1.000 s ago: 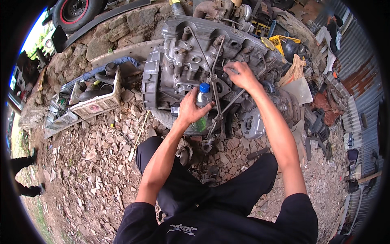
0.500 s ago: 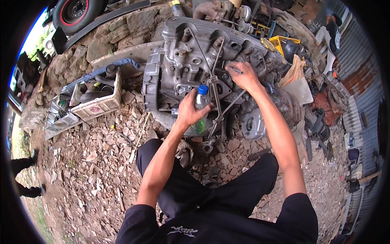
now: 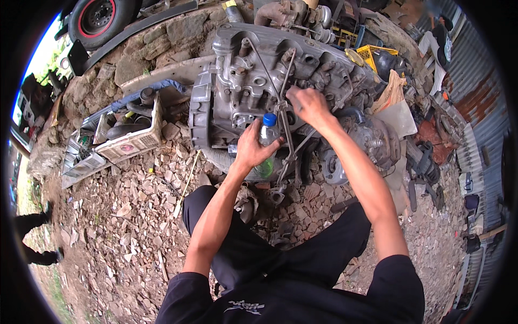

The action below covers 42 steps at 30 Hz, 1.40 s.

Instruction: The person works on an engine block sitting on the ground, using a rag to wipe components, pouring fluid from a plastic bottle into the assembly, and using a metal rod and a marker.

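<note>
A grey, greasy engine (image 3: 237, 70) lies on the ground in front of me, with long thin metal rods (image 3: 288, 146) crossing it. My left hand (image 3: 259, 144) is closed round a clear plastic bottle (image 3: 268, 135) with a blue cap and green liquid low in it, held against the engine's near side. My right hand (image 3: 308, 104) is just to the right of the upright rods, over the engine. Its fingers are curled and slightly blurred, and what they hold is hidden.
Crates (image 3: 127, 140) of parts sit at left before a stone wall (image 3: 183, 29). A tyre (image 3: 99, 21) is above. Another person (image 3: 440, 51) is by the corrugated sheet (image 3: 475, 86); another's legs (image 3: 38, 221) show at left. Broken stones (image 3: 129, 227) cover the ground.
My right hand has moved left and slightly up toward the rods, and the grey piece seen in its fingers earlier no longer shows. My left hand stays on the bottle.
</note>
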Tool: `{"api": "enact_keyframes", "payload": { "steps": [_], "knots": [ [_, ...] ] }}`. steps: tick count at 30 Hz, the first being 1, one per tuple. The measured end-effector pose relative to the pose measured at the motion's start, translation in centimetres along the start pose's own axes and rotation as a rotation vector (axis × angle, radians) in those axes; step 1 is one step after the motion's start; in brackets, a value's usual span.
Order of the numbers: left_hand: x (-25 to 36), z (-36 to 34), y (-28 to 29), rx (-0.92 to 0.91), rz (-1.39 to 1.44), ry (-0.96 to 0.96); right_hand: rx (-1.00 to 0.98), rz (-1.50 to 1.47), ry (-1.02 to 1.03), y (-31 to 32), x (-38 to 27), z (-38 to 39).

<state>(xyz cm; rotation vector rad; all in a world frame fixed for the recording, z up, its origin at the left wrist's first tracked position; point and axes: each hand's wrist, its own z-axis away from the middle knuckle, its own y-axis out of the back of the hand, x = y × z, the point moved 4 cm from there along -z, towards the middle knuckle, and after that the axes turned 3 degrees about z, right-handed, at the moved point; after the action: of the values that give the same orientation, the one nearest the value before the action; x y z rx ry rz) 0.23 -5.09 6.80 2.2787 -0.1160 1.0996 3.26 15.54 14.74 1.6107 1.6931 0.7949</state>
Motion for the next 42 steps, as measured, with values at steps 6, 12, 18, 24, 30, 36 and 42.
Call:
{"api": "enact_keyframes", "payload": {
  "steps": [6, 12, 18, 24, 30, 36, 42],
  "knots": [
    [0.1, 0.2, 0.1, 0.035, 0.017, -0.020, -0.101, -0.130, -0.143, 0.9, 0.0, -1.1],
    [-0.1, 0.1, -0.4, 0.026, 0.027, -0.042, 0.157, -0.259, 0.027, 0.6, 1.3, -0.5],
    [-0.2, 0.0, -0.6, 0.020, 0.010, -0.043, 0.178, -0.276, 0.002, 0.7, 1.7, -0.9],
    [-0.3, 0.4, -0.1, 0.017, 0.012, -0.043, -0.032, -0.226, -0.015, 1.8, 0.2, -1.6],
    [0.3, 0.4, 0.0, 0.065, 0.029, -0.082, -0.125, -0.135, -0.084, 1.6, 0.8, -1.6],
    [-0.1, 0.5, 0.0, 0.063, -0.006, -0.074, 0.082, -0.192, 0.147, 1.4, 1.7, -1.1],
    [-0.1, 0.6, 0.1, 0.087, -0.014, -0.101, 0.265, -0.124, 0.282, 1.2, 1.7, -0.8]
  ]
}}
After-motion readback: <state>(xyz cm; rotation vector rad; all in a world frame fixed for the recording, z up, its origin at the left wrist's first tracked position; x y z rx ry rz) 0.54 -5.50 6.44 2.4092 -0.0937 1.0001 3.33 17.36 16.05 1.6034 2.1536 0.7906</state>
